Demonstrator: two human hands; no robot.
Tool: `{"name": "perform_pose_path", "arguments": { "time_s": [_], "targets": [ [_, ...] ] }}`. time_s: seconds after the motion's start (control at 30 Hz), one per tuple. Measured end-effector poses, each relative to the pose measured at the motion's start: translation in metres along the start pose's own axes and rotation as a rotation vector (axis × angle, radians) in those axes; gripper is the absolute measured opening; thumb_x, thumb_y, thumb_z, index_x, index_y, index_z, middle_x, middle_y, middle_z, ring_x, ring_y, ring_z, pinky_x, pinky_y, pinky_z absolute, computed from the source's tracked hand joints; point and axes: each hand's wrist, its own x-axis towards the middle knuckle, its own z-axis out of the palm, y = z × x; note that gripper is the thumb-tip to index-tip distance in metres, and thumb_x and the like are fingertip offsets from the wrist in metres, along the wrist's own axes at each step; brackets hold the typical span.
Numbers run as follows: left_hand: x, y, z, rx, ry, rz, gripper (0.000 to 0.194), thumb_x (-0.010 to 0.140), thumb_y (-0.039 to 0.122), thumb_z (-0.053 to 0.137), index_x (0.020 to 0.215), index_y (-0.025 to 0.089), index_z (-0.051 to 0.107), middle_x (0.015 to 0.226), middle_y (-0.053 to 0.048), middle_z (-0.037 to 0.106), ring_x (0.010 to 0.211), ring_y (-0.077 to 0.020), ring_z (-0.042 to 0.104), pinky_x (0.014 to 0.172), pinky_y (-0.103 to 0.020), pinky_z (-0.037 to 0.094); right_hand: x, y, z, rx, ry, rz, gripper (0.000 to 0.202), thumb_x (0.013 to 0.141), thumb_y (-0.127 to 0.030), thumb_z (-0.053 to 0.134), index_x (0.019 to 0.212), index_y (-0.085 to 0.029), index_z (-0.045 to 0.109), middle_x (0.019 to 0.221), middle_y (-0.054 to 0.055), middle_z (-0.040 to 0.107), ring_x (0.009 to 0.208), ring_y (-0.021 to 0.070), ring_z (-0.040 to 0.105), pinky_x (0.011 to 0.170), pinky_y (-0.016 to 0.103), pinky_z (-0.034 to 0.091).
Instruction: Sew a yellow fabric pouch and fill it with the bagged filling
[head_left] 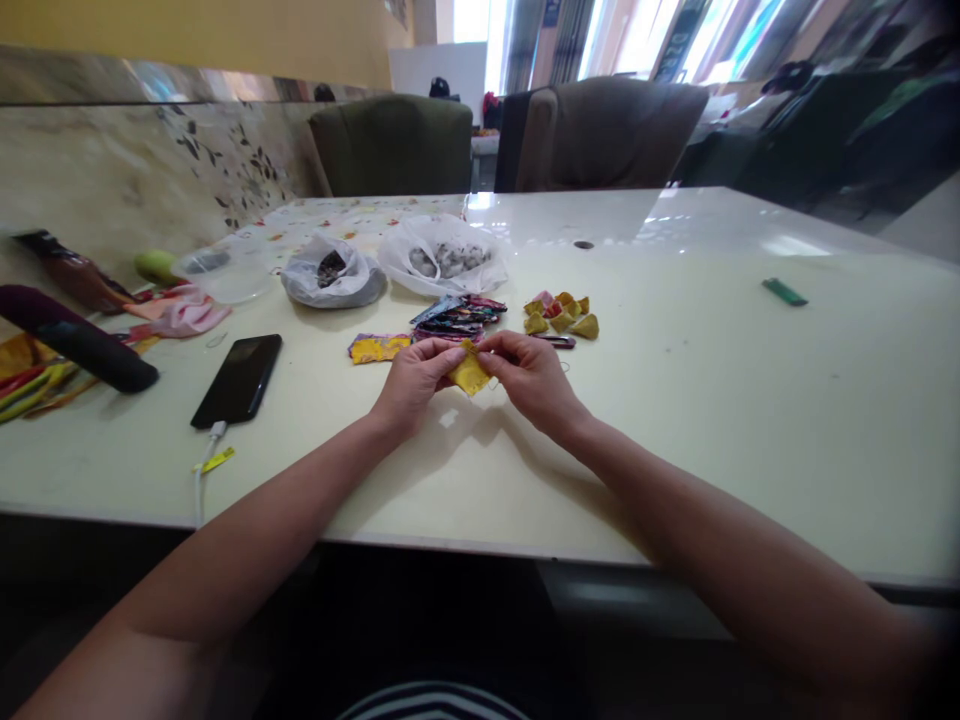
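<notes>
Between my two hands is a small yellow fabric piece point(472, 372), held above the table. My left hand point(420, 378) pinches its left side, and my right hand point(529, 378) pinches its upper right edge. A thin thread seems to trail near the right fingers; whether a needle is there is too small to tell. Just beyond my hands lie a stack of dark patterned fabric pieces point(457, 315) and a yellow and purple fabric strip point(377, 347). To their right sits a cluster of small stuffed yellow pouches point(564, 315), with a dark slim tool point(553, 341) partly behind my right hand.
Two white plastic bags stand farther back, one with dark filling point(334, 275), one with greyish fluff point(446, 258). A phone point(238, 380) with a charging cable point(199, 485) lies left, near a dark cylindrical object point(82, 340). A green lighter point(784, 292) lies right. Chairs point(394, 145) stand behind the table.
</notes>
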Motion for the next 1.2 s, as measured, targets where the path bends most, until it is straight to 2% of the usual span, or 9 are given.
{"name": "perform_pose_path", "arguments": {
  "time_s": [0.3, 0.43, 0.87, 0.97, 1.07, 1.2],
  "targets": [
    [0.0016, -0.0006, -0.0019, -0.085, -0.019, -0.045, 0.028, 0.062, 0.029, 0.087, 0.079, 0.015, 0.071, 0.081, -0.003, 0.072, 0.075, -0.0137, 0.066, 0.072, -0.026, 0.053, 0.0029, -0.0032, -0.0008, 0.225, -0.016, 0.155, 0.02, 0.07, -0.034, 0.073, 0.082, -0.018, 0.073, 0.074, 0.001, 0.066, 0.066, 0.0118, 0.052, 0.059, 0.026, 0.041],
    [0.0015, 0.0004, -0.0024, -0.098, -0.037, -0.059, 0.027, 0.062, 0.028, 0.087, 0.079, 0.015, 0.071, 0.082, -0.003, 0.072, 0.075, -0.0133, 0.066, 0.072, -0.026, 0.053, 0.0045, -0.0023, -0.003, 0.257, -0.031, 0.171, 0.021, 0.067, -0.034, 0.076, 0.08, -0.018, 0.073, 0.071, 0.0, 0.065, 0.065, 0.0114, 0.051, 0.059, 0.026, 0.041],
    [0.0, 0.0003, -0.0013, -0.055, -0.057, -0.059, 0.028, 0.06, 0.03, 0.088, 0.076, 0.015, 0.071, 0.077, -0.001, 0.07, 0.07, -0.0123, 0.063, 0.071, -0.026, 0.052, 0.0036, 0.0015, -0.0012, 0.231, -0.078, 0.149, 0.023, 0.073, -0.038, 0.073, 0.078, -0.017, 0.066, 0.072, -0.001, 0.062, 0.064, 0.0107, 0.049, 0.058, 0.026, 0.039],
    [-0.0005, -0.001, -0.0012, -0.004, -0.045, -0.029, 0.028, 0.061, 0.032, 0.088, 0.075, 0.015, 0.07, 0.074, -0.001, 0.069, 0.068, -0.0119, 0.062, 0.07, -0.027, 0.051, 0.0022, 0.0031, 0.0, 0.16, -0.067, 0.096, 0.02, 0.077, -0.036, 0.069, 0.081, -0.018, 0.063, 0.067, -0.003, 0.056, 0.062, 0.011, 0.048, 0.059, 0.026, 0.038],
    [-0.0012, -0.0022, -0.001, 0.089, -0.037, 0.043, 0.028, 0.062, 0.034, 0.086, 0.074, 0.015, 0.069, 0.073, -0.001, 0.068, 0.068, -0.0128, 0.061, 0.07, -0.028, 0.05, -0.0005, 0.0008, 0.0013, -0.014, -0.041, 0.01, 0.01, 0.082, -0.028, 0.064, 0.086, -0.02, 0.059, 0.065, -0.004, 0.052, 0.062, 0.0126, 0.047, 0.06, 0.027, 0.037],
    [-0.0043, -0.0013, 0.001, 0.266, -0.055, 0.17, 0.023, 0.067, 0.034, 0.083, 0.07, 0.016, 0.069, 0.069, -0.002, 0.067, 0.066, -0.0131, 0.058, 0.067, -0.027, 0.046, -0.0034, -0.0061, 0.0018, -0.184, -0.024, -0.097, 0.006, 0.086, -0.02, 0.057, 0.09, -0.022, 0.053, 0.073, -0.002, 0.057, 0.068, 0.0155, 0.053, 0.066, 0.029, 0.04]
  ]
}}
